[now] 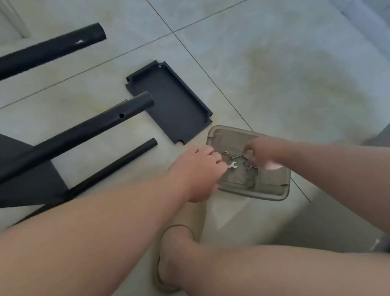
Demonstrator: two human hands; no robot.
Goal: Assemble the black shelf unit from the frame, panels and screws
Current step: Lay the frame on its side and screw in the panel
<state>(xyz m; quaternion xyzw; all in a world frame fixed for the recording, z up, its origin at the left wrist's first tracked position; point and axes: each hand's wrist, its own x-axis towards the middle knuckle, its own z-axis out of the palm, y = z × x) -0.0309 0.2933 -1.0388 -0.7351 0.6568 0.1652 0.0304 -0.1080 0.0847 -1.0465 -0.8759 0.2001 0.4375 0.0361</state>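
Left hand fingers curled, gripping small wrench over tray. Right hand fingers curled among screws; hold undeterminable.

Black frame tubes lie on the left. A flat black panel lies just right of them. Small screws sit nearer.

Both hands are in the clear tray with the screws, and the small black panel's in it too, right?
No. The head view shows the small black panel on the floor beside the clear tray, not in it. Left hand and right hand do reach the screws.
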